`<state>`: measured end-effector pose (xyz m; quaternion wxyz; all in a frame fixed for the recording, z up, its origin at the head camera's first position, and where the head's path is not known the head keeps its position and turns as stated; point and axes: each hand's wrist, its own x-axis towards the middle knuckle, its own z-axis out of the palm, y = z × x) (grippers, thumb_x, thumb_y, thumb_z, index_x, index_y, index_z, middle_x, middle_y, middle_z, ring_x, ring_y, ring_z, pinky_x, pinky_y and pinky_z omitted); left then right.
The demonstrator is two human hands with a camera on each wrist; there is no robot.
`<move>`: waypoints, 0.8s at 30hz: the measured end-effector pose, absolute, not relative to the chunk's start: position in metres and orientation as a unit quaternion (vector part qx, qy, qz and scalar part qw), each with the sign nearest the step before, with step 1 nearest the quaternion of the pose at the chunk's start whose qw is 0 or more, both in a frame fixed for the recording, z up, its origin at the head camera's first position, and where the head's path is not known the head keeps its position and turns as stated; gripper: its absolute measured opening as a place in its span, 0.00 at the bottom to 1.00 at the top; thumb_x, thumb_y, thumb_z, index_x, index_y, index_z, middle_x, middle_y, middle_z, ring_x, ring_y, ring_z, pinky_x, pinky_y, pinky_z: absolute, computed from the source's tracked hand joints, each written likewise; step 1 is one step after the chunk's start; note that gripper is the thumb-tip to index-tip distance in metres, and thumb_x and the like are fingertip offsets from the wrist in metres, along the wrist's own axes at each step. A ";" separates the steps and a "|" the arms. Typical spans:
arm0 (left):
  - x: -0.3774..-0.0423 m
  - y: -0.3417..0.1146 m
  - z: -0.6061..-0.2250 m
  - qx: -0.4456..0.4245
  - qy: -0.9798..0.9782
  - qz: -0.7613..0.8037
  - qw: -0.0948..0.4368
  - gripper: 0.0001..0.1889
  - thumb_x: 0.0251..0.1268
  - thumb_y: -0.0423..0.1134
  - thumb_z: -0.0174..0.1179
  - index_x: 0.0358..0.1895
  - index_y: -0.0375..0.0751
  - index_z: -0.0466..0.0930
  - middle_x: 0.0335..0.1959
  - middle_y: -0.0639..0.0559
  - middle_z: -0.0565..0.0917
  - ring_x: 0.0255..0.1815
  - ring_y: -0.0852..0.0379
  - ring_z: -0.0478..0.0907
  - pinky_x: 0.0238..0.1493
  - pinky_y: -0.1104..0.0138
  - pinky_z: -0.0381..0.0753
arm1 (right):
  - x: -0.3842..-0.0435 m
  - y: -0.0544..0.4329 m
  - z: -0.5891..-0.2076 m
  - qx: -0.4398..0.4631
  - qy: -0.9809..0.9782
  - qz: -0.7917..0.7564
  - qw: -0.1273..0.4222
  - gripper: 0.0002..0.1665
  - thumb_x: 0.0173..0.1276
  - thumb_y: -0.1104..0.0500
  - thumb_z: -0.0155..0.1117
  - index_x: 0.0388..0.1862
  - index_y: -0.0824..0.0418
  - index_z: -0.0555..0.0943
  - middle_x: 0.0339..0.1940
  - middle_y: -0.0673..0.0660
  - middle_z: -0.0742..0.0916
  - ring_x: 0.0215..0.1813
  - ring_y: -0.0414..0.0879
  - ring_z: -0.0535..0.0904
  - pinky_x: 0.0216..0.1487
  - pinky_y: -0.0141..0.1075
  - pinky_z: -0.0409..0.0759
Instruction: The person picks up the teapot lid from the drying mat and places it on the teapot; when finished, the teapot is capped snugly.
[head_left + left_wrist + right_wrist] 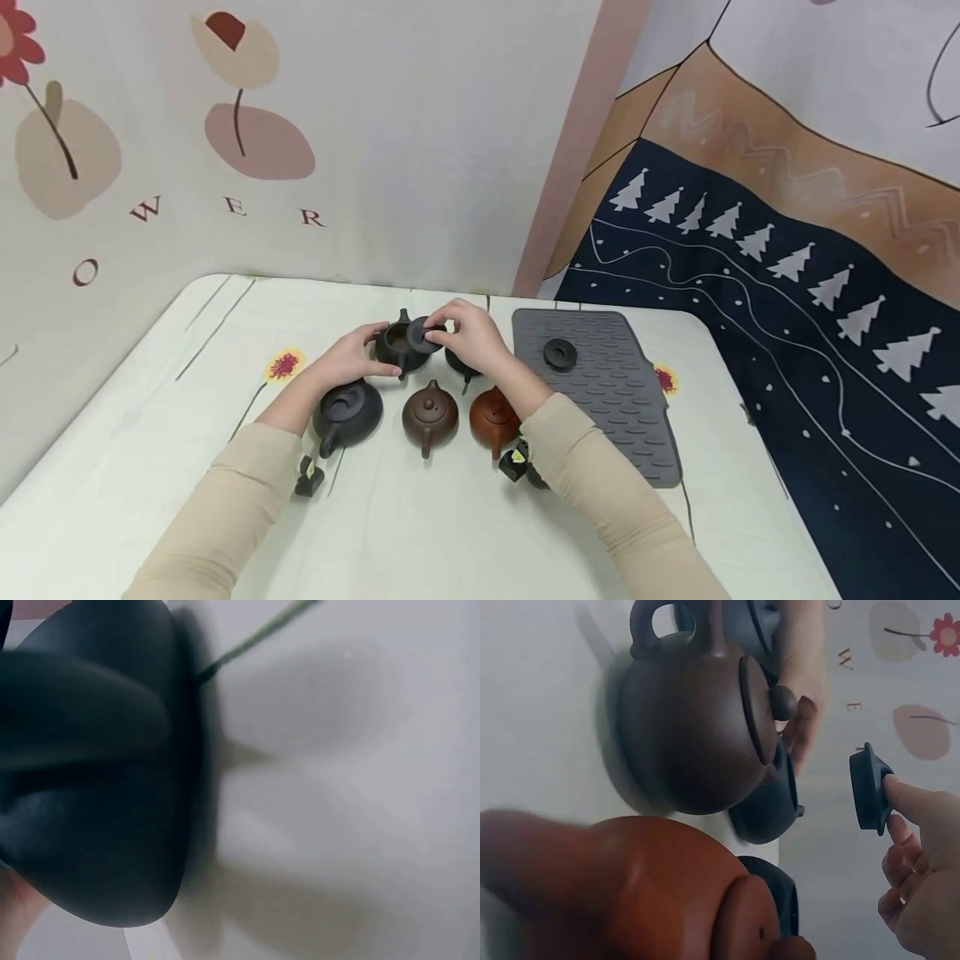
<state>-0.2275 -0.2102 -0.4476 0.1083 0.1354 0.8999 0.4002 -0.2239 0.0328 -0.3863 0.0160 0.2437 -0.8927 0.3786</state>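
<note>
In the head view, my left hand (351, 357) holds an uncovered black teapot (413, 362) between thumb and fingers. My right hand (471, 333) pinches a black teapot lid (422, 337) above that pot's right side. The right wrist view shows the raised lid (866, 789) gripped by its knob, apart from the pot. Below my left wrist stands a larger black teapot (352, 417), which fills much of the left wrist view. A dark brown teapot (431, 417) and a reddish-brown teapot (491, 417), both lidded, stand nearer the front.
A grey ridged mat (600, 417) lies at the right, with a round black lid (559, 354) on it. Another black teapot (457, 363) is partly hidden behind my right hand. A dark object (537, 477) shows beneath my right sleeve. The tablecloth (420, 533) is white.
</note>
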 end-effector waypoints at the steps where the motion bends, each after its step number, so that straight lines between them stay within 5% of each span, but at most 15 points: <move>1: -0.228 -0.210 -0.447 0.136 0.900 0.399 0.108 0.51 0.49 0.49 0.73 0.72 0.30 0.55 0.69 0.30 0.61 0.69 0.32 0.57 0.64 0.40 0.58 | -0.226 0.031 -0.387 0.242 -0.893 0.378 0.016 0.07 0.64 0.54 0.68 0.40 0.52 0.86 0.40 0.45 0.81 0.32 0.44 0.69 0.31 0.33 0.68; 24: -0.229 -0.209 -0.447 0.142 0.901 0.396 0.105 0.53 0.48 0.52 0.74 0.72 0.28 0.54 0.69 0.29 0.61 0.68 0.31 0.58 0.64 0.41 0.59 | -0.251 -0.001 -0.414 0.199 -0.892 0.407 -0.010 0.08 0.64 0.53 0.67 0.40 0.52 0.87 0.39 0.45 0.81 0.41 0.40 0.74 0.43 0.30 0.72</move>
